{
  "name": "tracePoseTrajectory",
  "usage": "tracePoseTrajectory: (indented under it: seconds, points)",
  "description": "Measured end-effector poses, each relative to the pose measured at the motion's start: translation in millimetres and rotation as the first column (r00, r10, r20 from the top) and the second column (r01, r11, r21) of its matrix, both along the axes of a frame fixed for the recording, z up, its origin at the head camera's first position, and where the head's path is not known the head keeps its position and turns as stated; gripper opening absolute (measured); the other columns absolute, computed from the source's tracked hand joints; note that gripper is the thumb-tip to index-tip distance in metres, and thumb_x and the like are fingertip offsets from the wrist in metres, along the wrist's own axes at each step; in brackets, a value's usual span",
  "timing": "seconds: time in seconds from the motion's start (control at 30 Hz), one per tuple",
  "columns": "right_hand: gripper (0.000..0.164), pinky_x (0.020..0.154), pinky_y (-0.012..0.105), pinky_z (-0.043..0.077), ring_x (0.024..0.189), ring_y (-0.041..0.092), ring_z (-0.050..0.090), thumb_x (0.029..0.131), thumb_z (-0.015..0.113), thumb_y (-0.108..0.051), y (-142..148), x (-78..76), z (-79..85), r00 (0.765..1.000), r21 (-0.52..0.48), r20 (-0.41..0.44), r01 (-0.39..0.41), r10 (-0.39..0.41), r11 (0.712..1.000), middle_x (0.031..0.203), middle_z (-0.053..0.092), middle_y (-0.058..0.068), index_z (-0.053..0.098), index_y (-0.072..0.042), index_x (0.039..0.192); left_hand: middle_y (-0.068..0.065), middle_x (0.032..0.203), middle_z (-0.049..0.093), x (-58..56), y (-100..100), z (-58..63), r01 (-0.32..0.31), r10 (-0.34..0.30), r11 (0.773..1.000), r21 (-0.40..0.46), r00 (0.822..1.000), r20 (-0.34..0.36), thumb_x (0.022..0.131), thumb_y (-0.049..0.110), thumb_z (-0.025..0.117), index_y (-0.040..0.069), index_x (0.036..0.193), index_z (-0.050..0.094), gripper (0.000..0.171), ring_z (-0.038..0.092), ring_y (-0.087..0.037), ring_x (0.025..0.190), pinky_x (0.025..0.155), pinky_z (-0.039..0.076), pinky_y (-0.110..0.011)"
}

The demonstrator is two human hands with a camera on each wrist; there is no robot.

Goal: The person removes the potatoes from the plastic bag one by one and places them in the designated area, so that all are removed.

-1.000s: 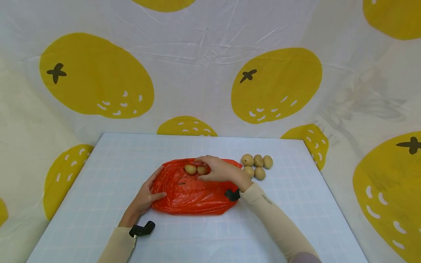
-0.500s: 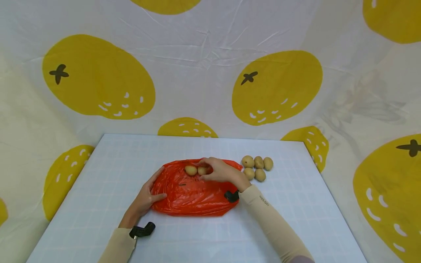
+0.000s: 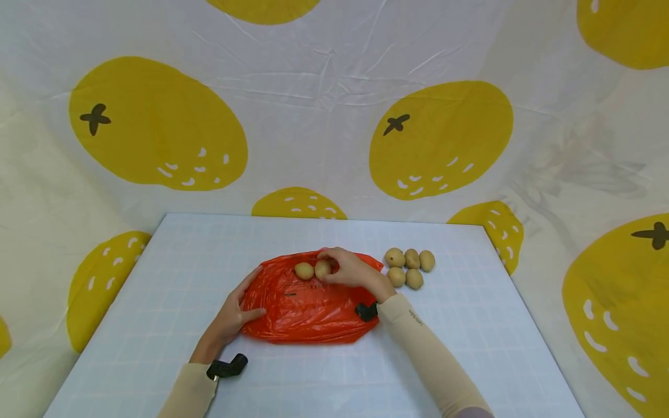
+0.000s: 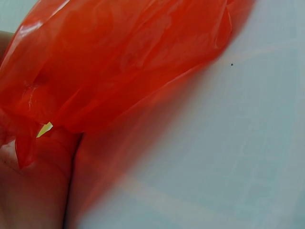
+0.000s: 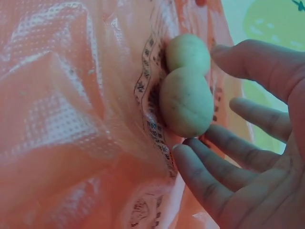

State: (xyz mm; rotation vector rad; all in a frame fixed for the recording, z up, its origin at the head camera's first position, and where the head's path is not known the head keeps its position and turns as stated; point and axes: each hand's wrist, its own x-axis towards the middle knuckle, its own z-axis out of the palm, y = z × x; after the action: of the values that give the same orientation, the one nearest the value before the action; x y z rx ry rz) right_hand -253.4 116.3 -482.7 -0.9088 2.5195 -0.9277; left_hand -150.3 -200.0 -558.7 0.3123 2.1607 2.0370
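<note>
A red plastic bag lies spread across the middle of the table. Two potatoes sit side by side on its far part: a left potato and a right potato. My left hand holds the bag's left side, thumb on top and fingers along the edge; in the left wrist view the bag hides most fingers. My right hand is around the right potato, which the right wrist view shows as the nearer potato. There the fingers are spread and loosely bent, the thumb apart from that potato.
Several potatoes stand in two rows on the table to the right of the bag. The white table has a faint checked cover. Behind it hangs a pale cloth with yellow fruit prints.
My right hand's fingers have loosened and drawn slightly away from the right potato, so more of it shows. My left hand stays on the bag.
</note>
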Motion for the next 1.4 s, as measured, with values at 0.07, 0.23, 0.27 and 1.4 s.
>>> tracePoseTrajectory:
  seconds: [0.07, 0.23, 0.27, 1.4]
  points:
    - [0.051, 0.111, 0.046, 0.048, 0.130, 0.028, 0.056, 0.094, 0.075, -0.022, 0, -2.0, -3.2, 1.000, -0.003, -0.004, 0.004, -0.004, 1.000, 0.142, 0.061, 0.011, 0.059, -0.004, 0.140, -0.009, 0.174, 0.014, 0.2, 0, -0.5, 0.000, 0.000, 1.000, 0.000, 1.000, -0.002, 0.083, 0.000, 0.078, 0.016, 0.166, 0.021, 0.101, 0.012, -0.041, 0.158, 0.104, 0.041, -0.010]
    - [0.050, 0.107, 0.045, 0.051, 0.127, 0.028, 0.058, 0.093, 0.076, -0.018, -3, -5.3, -9.5, 1.000, -0.031, -0.003, 0.017, -0.017, 0.999, 0.138, 0.063, 0.013, 0.060, -0.002, 0.138, -0.011, 0.173, 0.015, 1.4, 1, -0.7, -0.001, 0.001, 1.000, -0.003, 1.000, -0.016, 0.084, 0.001, 0.078, 0.015, 0.165, 0.021, 0.100, 0.012, -0.042, 0.158, 0.104, 0.041, -0.010]
    - [0.050, 0.106, 0.045, 0.051, 0.126, 0.029, 0.058, 0.093, 0.076, -0.017, -4, -5.5, -10.6, 1.000, -0.034, 0.000, 0.022, -0.022, 0.999, 0.137, 0.064, 0.013, 0.060, -0.002, 0.138, -0.011, 0.173, 0.015, 1.8, 1, -0.7, 0.000, 0.000, 1.000, -0.004, 1.000, -0.017, 0.085, 0.002, 0.078, 0.015, 0.165, 0.021, 0.099, 0.012, -0.042, 0.157, 0.104, 0.041, -0.010]
    - [0.059, 0.101, 0.038, 0.054, 0.112, 0.021, 0.061, 0.084, 0.081, -0.015, -4, -3.0, -19.8, 0.999, 0.004, -0.007, 0.049, -0.049, 0.999, 0.136, 0.064, 0.010, 0.061, -0.003, 0.138, -0.011, 0.173, 0.014, -0.7, -1, -1.7, 0.005, -0.005, 1.000, -0.007, 1.000, -0.029, 0.084, 0.002, 0.078, 0.015, 0.166, 0.021, 0.100, 0.014, -0.043, 0.156, 0.105, 0.040, -0.010]
